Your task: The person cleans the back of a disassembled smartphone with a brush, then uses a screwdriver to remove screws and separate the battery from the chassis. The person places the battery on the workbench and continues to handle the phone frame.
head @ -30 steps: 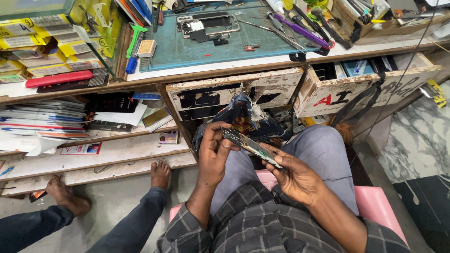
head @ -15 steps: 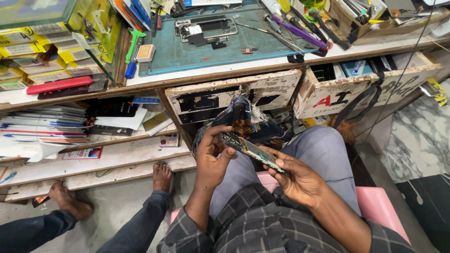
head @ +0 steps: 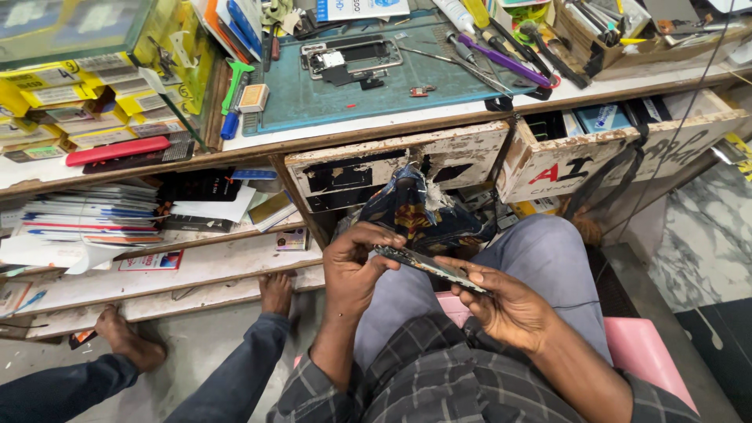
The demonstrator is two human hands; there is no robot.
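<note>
Phone [head: 427, 265]: flat over the lap, below the broken drawer [head: 395, 166]; place unchanged.
Left hand [head: 354, 270]: clasps the phone's near end, fingers now curled tighter.
Right hand [head: 507, 307]: pinches the far end, as before.

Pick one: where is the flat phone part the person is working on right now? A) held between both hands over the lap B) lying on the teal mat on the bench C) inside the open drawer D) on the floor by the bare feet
A: the left hand and right hand each grip an end of the flat phone part above the lap, well below the teal mat.
</note>
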